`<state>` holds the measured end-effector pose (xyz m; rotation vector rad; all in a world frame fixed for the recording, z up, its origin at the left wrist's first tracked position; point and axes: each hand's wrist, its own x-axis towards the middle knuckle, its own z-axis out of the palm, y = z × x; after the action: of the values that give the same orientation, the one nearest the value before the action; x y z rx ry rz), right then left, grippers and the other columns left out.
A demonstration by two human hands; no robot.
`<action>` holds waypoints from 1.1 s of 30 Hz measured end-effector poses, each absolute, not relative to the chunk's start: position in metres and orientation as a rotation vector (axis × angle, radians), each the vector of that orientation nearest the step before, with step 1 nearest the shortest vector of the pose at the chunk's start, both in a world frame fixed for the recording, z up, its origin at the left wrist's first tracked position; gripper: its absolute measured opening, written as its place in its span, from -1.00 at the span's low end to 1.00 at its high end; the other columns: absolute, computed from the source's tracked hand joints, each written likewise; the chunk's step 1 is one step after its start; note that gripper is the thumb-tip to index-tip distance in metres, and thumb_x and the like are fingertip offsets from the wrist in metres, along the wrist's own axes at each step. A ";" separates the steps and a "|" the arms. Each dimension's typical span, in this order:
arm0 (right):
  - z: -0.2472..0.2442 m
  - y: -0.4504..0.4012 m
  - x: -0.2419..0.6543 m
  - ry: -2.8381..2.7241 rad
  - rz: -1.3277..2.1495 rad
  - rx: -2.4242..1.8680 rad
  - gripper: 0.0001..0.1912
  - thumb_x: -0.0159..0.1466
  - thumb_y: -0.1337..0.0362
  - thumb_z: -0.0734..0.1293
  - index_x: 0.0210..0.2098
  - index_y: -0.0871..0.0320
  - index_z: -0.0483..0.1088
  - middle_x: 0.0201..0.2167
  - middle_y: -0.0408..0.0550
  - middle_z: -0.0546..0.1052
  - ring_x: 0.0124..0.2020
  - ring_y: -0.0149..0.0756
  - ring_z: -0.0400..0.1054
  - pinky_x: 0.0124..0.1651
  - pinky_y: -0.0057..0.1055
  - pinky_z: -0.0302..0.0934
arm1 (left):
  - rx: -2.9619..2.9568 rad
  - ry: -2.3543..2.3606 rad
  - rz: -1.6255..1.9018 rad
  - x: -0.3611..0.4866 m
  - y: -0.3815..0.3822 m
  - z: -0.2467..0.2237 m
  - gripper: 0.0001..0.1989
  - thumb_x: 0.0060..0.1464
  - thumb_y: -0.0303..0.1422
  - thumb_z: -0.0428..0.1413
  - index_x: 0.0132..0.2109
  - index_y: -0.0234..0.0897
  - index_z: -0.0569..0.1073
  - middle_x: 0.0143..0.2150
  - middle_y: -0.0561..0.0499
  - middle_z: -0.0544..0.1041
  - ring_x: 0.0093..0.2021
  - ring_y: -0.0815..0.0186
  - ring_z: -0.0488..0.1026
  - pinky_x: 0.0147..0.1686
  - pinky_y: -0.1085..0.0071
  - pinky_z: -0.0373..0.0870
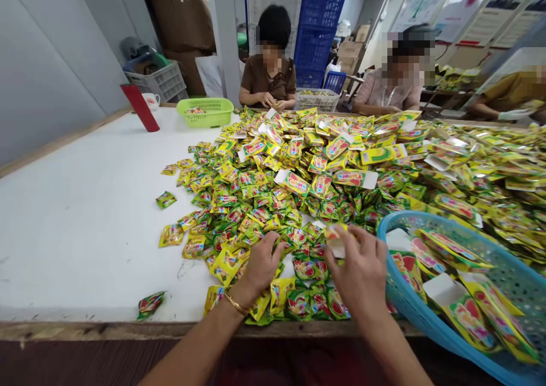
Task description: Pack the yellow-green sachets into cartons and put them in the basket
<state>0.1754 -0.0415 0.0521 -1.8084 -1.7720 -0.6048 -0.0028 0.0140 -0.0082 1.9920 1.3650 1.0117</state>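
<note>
1. We see the right hand (362, 264) holding a small printed carton (336, 247) between thumb and fingers, its pale end toward us; a hard pinch could buckle the thin card.
2. Our left hand (263, 264) is narrow, fingers curled down among the foil sachets (296, 236) in front of us; we cannot tell whether it grips one. Slick wrappers, crowded together, could let two come up at once or one slip out.
3. Some sachets lie right at the table's wooden edge (106, 331), under our forearms. A sweep of the wrist, or the gold-coloured bracelet (236, 303) catching a crimped corner, could drag them over.
4. The blue basket (426, 303) seems to reach past that edge, just beside our right forearm; a knock from the elbow could tilt it and spill the filled-looking cartons (463, 312) inside.
5. Behind the sachets, loose cartons (294, 182) lie heaped at all angles, so we judge that pulling from below could start a slide.
6. As for materials, the sachets are glossy, pillow-shaped and crinkled, green or yellow; the cartons are flat-sided card with white flaps. The basket is perforated plastic with a rounded rim, and the table (85, 232) has a smooth, white, scuffed top.
</note>
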 end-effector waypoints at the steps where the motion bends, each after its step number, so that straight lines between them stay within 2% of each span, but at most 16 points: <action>1: 0.045 -0.059 0.173 -1.844 -0.595 -1.862 -0.67 0.20 0.20 0.27 -0.07 0.18 0.37 -0.12 0.15 0.35 -0.07 -0.06 0.19 -0.03 -0.12 0.13 | 2.088 1.345 0.949 -0.001 0.012 -0.007 -0.91 0.16 -0.34 -0.04 -0.28 -0.23 0.32 -0.33 0.03 0.43 -0.29 0.30 0.38 -0.24 0.41 0.29; 3: 0.029 -0.083 0.167 -1.987 -0.492 -1.951 -0.63 0.15 0.23 0.33 -0.06 0.21 0.35 -0.13 0.16 0.36 -0.09 -0.05 0.20 -0.04 -0.12 0.16 | 2.240 1.312 0.810 0.002 0.010 -0.005 -0.92 0.16 -0.38 -0.04 -0.27 -0.24 0.33 -0.28 0.00 0.44 -0.26 0.28 0.40 -0.23 0.40 0.30; 7: 0.014 -0.088 0.166 -2.131 -0.146 -1.914 -0.35 0.05 0.24 0.41 0.11 0.20 0.21 0.01 0.17 0.33 0.00 -0.06 0.22 -0.03 -0.18 0.21 | 2.346 1.274 0.617 0.007 0.011 0.001 -0.96 0.13 -0.42 -0.01 -0.28 -0.24 0.33 -0.29 -0.01 0.44 -0.26 0.26 0.40 -0.25 0.39 0.30; 10: 0.024 -0.078 0.181 -2.274 -0.048 -1.910 -0.29 0.07 0.39 0.32 0.21 0.12 0.10 0.17 0.11 0.23 0.12 -0.11 0.15 0.04 -0.20 0.16 | 2.200 1.333 0.720 0.005 0.015 0.006 -0.94 0.09 -0.43 0.00 -0.36 -0.24 0.30 -0.38 0.05 0.40 -0.35 0.31 0.36 -0.29 0.42 0.26; 13: 0.035 -0.068 0.192 -2.462 -0.111 -2.009 -0.22 0.06 0.51 0.23 0.25 -0.01 0.05 0.25 0.01 0.16 0.20 -0.03 0.06 0.07 -0.07 0.08 | 1.945 1.395 0.974 0.000 0.018 0.015 -0.91 0.05 -0.38 -0.01 -0.41 -0.23 0.24 -0.46 0.12 0.32 -0.42 0.37 0.27 -0.32 0.44 0.22; 16: 0.038 -0.059 0.193 -2.590 -0.120 -1.960 -0.36 0.14 0.52 0.18 0.17 -0.06 0.17 0.18 -0.05 0.26 0.22 -0.09 0.03 0.14 -0.01 -0.05 | 1.639 1.260 1.056 -0.003 0.015 0.026 -0.86 -0.01 -0.32 0.01 -0.45 -0.24 0.21 -0.51 0.17 0.23 -0.48 0.42 0.21 -0.39 0.49 0.20; 19: 0.038 -0.050 0.188 -2.572 -0.186 -1.940 -0.63 0.22 0.50 0.13 -0.08 0.04 0.36 -0.03 -0.04 0.43 0.13 -0.20 0.14 0.20 -0.06 -0.20 | 1.348 1.095 0.921 -0.004 0.008 0.033 -0.79 -0.09 -0.25 0.08 -0.46 -0.25 0.21 -0.54 0.20 0.18 -0.55 0.46 0.16 -0.50 0.53 0.16; 21: 0.039 -0.046 0.184 -2.559 -0.230 -1.953 -0.69 0.25 0.49 0.11 -0.16 0.11 0.38 -0.10 0.00 0.45 0.09 -0.20 0.18 0.19 -0.10 -0.20 | 1.277 1.073 0.893 -0.003 0.003 0.035 -0.77 -0.12 -0.24 0.11 -0.46 -0.26 0.23 -0.55 0.20 0.19 -0.56 0.48 0.15 -0.53 0.55 0.14; 26: 0.046 -0.042 0.175 -2.451 -0.322 -2.015 -0.67 0.28 0.42 0.11 -0.01 0.14 0.31 -0.14 0.05 0.46 0.01 -0.14 0.24 0.14 -0.11 -0.16 | 1.312 1.120 1.004 -0.001 0.003 0.040 -0.79 -0.11 -0.26 0.12 -0.48 -0.27 0.26 -0.55 0.18 0.22 -0.54 0.47 0.15 -0.53 0.56 0.14; 30: 0.045 -0.043 0.163 -2.362 -0.243 -2.099 -0.47 0.28 0.36 0.14 0.24 0.04 0.05 -0.14 0.04 0.44 -0.11 -0.15 0.28 -0.02 -0.16 -0.02 | 1.377 1.189 1.058 0.000 0.009 0.041 -0.81 -0.08 -0.24 0.07 -0.44 -0.25 0.26 -0.52 0.17 0.24 -0.52 0.45 0.18 -0.50 0.53 0.17; 33: 0.032 -0.047 0.154 -2.382 -0.104 -2.081 -0.38 0.23 0.23 0.23 0.26 0.01 0.01 -0.09 0.06 0.39 -0.04 -0.12 0.22 -0.01 -0.17 -0.02 | 1.590 1.325 0.995 0.000 0.010 0.034 -0.86 -0.09 -0.30 0.04 -0.48 -0.25 0.25 -0.54 0.16 0.25 -0.49 0.41 0.20 -0.42 0.50 0.16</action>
<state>0.1536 -0.0468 0.0322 -2.0812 -2.3816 -0.1041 -0.0003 0.0102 0.0341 1.5898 1.3251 0.9951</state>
